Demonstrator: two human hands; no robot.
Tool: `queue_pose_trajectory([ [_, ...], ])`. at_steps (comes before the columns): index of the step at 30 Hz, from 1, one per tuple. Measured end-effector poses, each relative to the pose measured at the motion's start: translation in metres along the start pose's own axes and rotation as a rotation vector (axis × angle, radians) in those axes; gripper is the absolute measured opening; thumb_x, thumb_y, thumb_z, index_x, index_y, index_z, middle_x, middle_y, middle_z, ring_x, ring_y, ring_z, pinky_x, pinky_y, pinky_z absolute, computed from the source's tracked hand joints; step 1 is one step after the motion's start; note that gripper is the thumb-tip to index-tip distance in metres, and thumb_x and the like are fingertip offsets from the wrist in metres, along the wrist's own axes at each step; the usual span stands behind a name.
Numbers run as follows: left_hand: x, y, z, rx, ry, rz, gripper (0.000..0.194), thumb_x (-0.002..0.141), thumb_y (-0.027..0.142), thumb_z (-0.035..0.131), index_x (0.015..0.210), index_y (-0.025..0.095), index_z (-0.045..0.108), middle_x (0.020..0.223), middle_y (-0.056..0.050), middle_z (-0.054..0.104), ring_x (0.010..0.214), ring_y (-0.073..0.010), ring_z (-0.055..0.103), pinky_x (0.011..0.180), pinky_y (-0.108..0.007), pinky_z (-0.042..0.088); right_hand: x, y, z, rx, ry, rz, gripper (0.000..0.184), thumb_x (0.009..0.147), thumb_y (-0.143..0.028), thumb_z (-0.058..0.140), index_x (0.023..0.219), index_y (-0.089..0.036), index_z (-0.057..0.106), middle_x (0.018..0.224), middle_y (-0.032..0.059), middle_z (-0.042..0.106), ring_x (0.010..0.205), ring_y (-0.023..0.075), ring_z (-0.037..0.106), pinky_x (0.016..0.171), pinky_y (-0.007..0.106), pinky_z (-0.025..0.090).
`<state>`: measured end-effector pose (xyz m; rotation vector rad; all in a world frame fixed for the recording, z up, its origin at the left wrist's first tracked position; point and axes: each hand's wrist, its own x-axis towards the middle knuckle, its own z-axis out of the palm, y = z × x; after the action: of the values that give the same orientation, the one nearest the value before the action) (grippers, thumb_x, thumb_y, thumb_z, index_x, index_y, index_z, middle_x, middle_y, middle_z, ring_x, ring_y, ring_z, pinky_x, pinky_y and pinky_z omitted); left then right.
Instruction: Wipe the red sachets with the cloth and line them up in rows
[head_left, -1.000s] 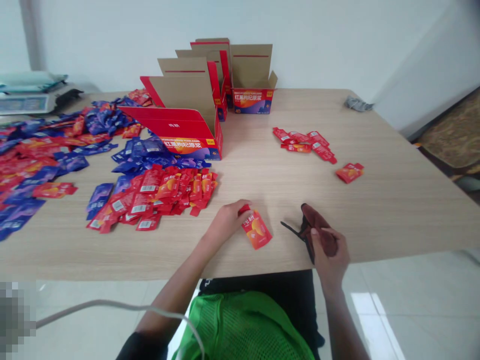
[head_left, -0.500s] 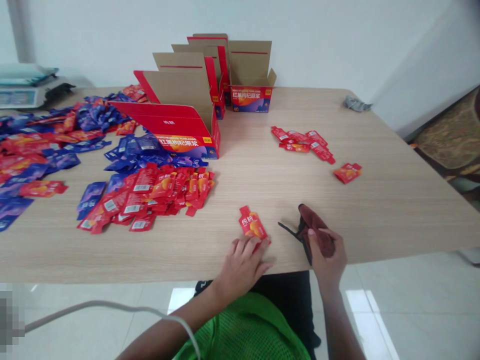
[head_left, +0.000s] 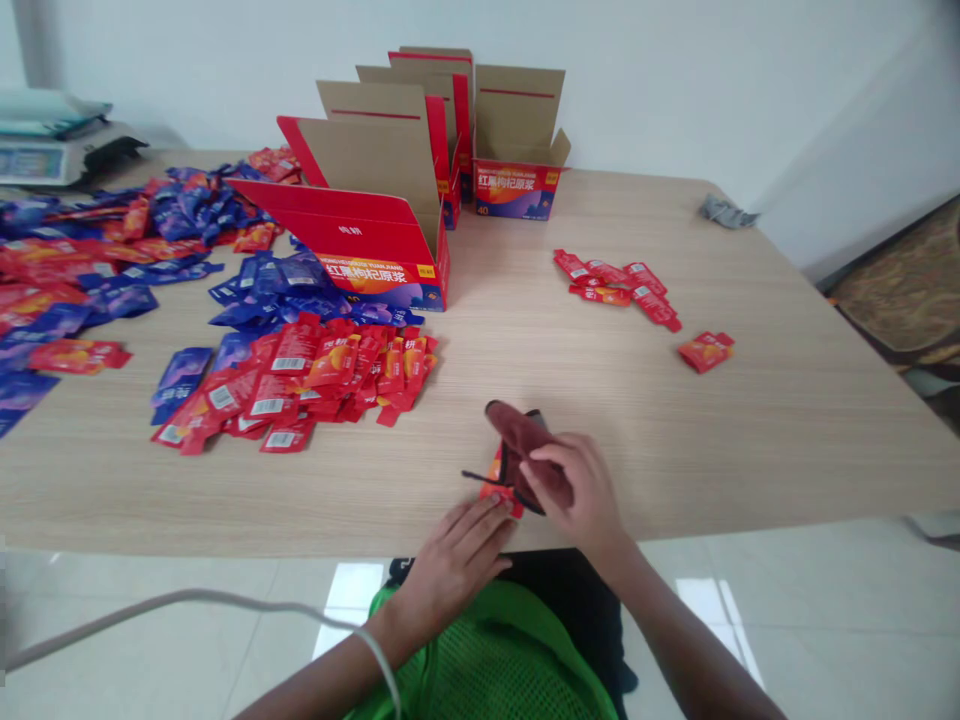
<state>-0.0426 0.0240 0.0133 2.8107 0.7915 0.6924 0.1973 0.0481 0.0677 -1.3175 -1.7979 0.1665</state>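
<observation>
resting on the sachet (head_left: 493, 490), the left hand (head_left: 463, 552) is laid flat, fingers extended; the cloth (head_left: 523, 432) is pinched over the sachet by the right hand (head_left: 581, 485).

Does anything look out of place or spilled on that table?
A crumpled grey item lies near the far right corner of the table, oddly apart from everything else; I can't identify it. No spill shows. The red sachet under the left hand is partly hidden by the brown fabric piece, so I can't judge it.
</observation>
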Motion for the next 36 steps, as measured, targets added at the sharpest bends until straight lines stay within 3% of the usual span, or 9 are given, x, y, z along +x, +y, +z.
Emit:
queue_pose_trajectory([
  [4,-0.004,-0.003,0.002,-0.006,-0.050,0.004,0.038,0.113,0.017,0.040,0.143,0.016,0.063,0.135,-0.007,0.074,0.126,-0.0226,0.068,0.113,-0.041,0.051,-0.005,0.006,0.031,-0.049,-0.235,-0.229,0.016,0.097,-0.020,0.069,0.112,-0.027,0.068,0.109,0.0068,0.070,0.107,0.0260,0.062,0.097,0.044,0.057],
  [11,-0.007,-0.002,0.004,-0.008,-0.043,0.003,0.038,0.113,0.015,0.042,0.146,0.016,0.060,0.148,-0.008,0.066,0.141,-0.0220,0.059,0.118,-0.042,0.049,0.038,0.061,0.035,-0.223,-0.241,-0.213,0.015,0.099,-0.023,0.069,0.113,-0.025,0.070,0.110,0.0080,0.070,0.104,0.0272,0.060,0.093,0.043,0.056],
  [14,-0.006,-0.001,0.006,-0.029,-0.029,-0.018,0.037,0.112,0.016,0.044,0.146,0.016,0.059,0.148,-0.007,0.067,0.141,-0.0215,0.059,0.118,-0.042,0.049,0.063,0.075,0.027,-0.310,-0.143,-0.179,0.013,0.100,-0.023,0.066,0.112,-0.025,0.070,0.111,0.0082,0.070,0.106,0.0273,0.061,0.095,0.044,0.055],
  [17,-0.005,0.000,0.007,-0.046,-0.020,-0.036,0.037,0.112,0.017,0.047,0.146,0.017,0.059,0.148,-0.007,0.067,0.140,-0.0217,0.060,0.118,-0.041,0.048,0.064,0.063,0.016,-0.246,0.076,-0.086,0.014,0.099,-0.027,0.068,0.113,-0.026,0.069,0.111,0.0086,0.070,0.106,0.0272,0.062,0.095,0.045,0.055],
  [19,-0.006,0.001,0.008,-0.060,-0.017,-0.041,0.037,0.111,0.016,0.048,0.146,0.016,0.059,0.147,-0.008,0.068,0.139,-0.0228,0.061,0.118,-0.042,0.048,0.049,0.041,0.012,-0.148,0.114,-0.065,0.018,0.097,-0.029,0.072,0.115,-0.026,0.067,0.111,0.0084,0.069,0.106,0.0269,0.063,0.095,0.046,0.056],
  [22,-0.010,0.003,0.010,-0.106,-0.036,-0.083,0.034,0.109,0.013,0.049,0.138,0.018,0.064,0.128,-0.007,0.077,0.118,-0.0223,0.073,0.104,-0.039,0.057,0.011,0.006,0.015,-0.038,-0.143,-0.176,0.023,0.096,-0.024,0.071,0.119,-0.028,0.066,0.115,0.0071,0.069,0.109,0.0261,0.063,0.096,0.045,0.057],
  [25,-0.012,0.005,0.010,-0.141,-0.056,-0.136,0.029,0.108,0.013,0.048,0.125,0.022,0.071,0.100,-0.002,0.081,0.087,-0.0189,0.078,0.086,-0.034,0.062,-0.016,-0.005,0.025,-0.008,-0.362,-0.249,0.020,0.097,-0.022,0.068,0.117,-0.027,0.068,0.116,0.0059,0.071,0.110,0.0255,0.062,0.098,0.043,0.058],
  [30,-0.009,0.002,0.007,-0.080,-0.061,-0.053,0.042,0.108,0.011,0.048,0.148,0.016,0.057,0.144,-0.010,0.070,0.135,-0.0230,0.064,0.114,-0.041,0.052,0.000,0.025,0.035,-0.068,-0.279,-0.202,0.018,0.098,-0.022,0.070,0.114,-0.028,0.071,0.111,0.0064,0.072,0.108,0.0258,0.062,0.097,0.045,0.057],
  [36,-0.009,0.001,0.011,-0.090,-0.031,-0.069,0.040,0.108,0.017,0.055,0.148,0.018,0.058,0.148,-0.007,0.067,0.142,-0.0215,0.059,0.122,-0.043,0.045,0.048,0.069,0.035,-0.215,-0.243,-0.201,0.014,0.099,-0.023,0.068,0.112,-0.026,0.072,0.111,0.0076,0.072,0.108,0.0268,0.061,0.096,0.044,0.056],
])
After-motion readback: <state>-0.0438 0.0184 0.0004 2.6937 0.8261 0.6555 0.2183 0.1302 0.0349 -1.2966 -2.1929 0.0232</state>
